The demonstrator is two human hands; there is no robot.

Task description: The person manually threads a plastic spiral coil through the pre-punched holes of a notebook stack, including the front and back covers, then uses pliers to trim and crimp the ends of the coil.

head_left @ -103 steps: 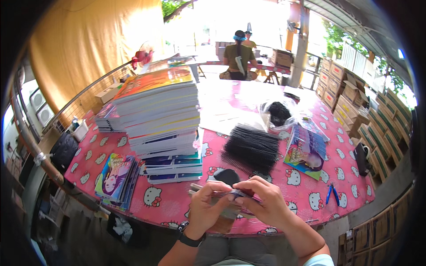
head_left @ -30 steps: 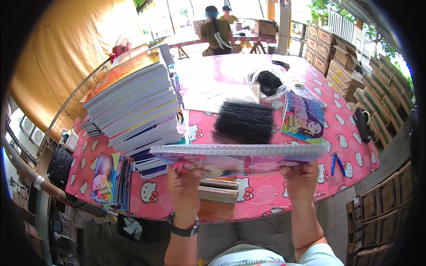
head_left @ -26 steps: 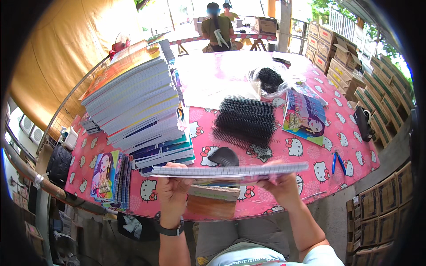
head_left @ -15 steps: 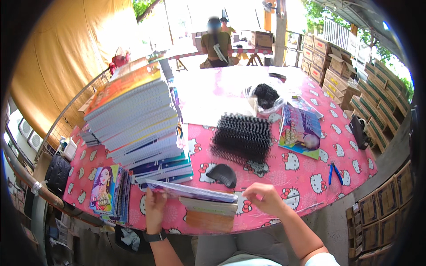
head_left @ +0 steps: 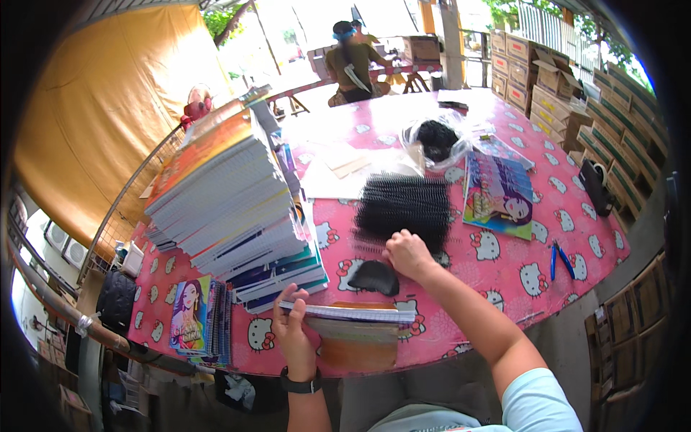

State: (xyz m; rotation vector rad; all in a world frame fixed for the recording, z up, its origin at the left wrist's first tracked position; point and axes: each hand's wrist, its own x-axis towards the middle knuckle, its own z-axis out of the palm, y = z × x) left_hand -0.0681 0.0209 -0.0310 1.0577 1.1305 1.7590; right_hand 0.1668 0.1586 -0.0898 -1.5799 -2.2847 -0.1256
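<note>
Pages (head_left: 353, 314) in a thin stack sit by the brown block (head_left: 358, 354) near the front edge of the pink table (head_left: 435, 338), and our left hand (head_left: 294, 327) has their left end pinched between thumb and fingers. Past the curved black thing (head_left: 376, 277), our right hand (head_left: 408, 253) has its fingers bent half closed at the near edge of the black coils (head_left: 403, 205), with wide pink room over to the blue cutters (head_left: 553, 263), but we cannot tell if it holds any. Farther back lies a big white sheet (head_left: 327, 186).
</note>
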